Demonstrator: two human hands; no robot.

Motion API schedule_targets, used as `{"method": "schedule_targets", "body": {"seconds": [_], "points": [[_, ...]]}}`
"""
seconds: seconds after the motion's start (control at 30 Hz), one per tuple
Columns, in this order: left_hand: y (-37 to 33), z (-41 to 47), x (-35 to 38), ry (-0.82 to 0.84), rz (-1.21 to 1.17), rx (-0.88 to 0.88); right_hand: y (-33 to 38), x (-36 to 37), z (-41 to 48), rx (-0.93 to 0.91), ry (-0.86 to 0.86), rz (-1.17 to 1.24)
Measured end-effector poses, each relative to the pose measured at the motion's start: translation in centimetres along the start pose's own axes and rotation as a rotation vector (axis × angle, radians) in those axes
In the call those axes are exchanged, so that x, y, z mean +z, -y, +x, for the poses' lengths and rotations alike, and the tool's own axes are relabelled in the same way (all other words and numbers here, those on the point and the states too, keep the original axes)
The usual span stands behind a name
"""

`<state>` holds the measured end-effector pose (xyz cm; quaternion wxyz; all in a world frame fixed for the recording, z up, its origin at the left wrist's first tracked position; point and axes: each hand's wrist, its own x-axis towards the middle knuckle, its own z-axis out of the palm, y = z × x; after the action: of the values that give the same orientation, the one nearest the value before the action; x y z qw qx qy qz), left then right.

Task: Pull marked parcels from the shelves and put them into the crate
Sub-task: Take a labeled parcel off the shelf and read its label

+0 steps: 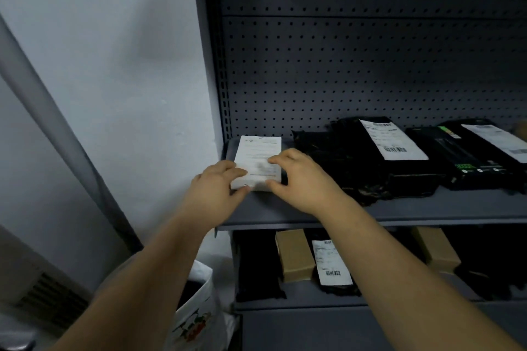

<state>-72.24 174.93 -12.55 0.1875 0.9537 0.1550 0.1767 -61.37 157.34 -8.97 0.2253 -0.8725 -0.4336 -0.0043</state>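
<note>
Both arms reach forward, the left hand (216, 188) and right hand (299, 179) each gripping a near corner of one white box (258, 157) printed on top, fingers over it, thumbs at its front. It lies at the left end of the upper shelf (399, 209), with two black labelled parcels (368, 159) (473, 157) to its right.

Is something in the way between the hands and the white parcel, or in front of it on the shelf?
Nothing visible. The left hand and right hand hold the white parcel at its near end. The shelf in front of it is bare. The crate is not in view.
</note>
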Motion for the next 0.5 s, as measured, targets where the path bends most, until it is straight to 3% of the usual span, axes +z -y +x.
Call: {"method": "schedule_targets", "body": {"seconds": [0.23, 0.5], "points": [[1.2, -0.2, 0.5, -0.065, -0.231, 0.047, 0.9, 2.4, -0.5, 0.095, 0.009, 0.024], [0.5, -0.4, 0.3, -0.002, -0.248, -0.183, 1.0, 1.9, 0.0, 0.098, 0.030, 0.030]]}}
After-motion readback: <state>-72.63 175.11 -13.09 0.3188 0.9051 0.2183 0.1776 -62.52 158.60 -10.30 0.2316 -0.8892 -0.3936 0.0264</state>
